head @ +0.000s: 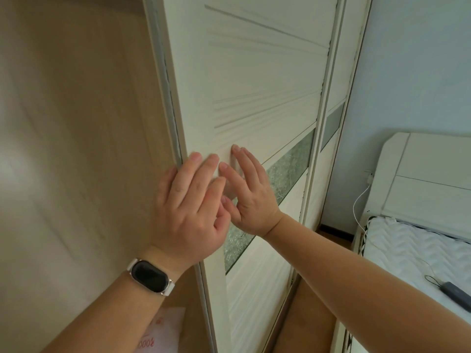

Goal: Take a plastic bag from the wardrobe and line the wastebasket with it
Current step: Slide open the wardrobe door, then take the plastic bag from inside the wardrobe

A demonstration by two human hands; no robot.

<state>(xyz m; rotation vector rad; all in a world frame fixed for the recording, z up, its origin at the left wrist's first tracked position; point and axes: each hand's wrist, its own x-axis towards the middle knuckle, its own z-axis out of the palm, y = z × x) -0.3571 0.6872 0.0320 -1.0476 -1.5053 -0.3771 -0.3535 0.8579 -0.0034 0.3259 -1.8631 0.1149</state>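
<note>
Wardrobe access comes first: I press my left hand and right hand, both flat and empty, against the cream ribbed sliding wardrobe door. Next, slide it aside; no plastic bag visible yet.

The one camera sits on my head, looking forward and down, tilted, close up against the white wardrobe door that fills the middle. My left hand and right hand lie flat there. The bed shows at the right edge.
</note>
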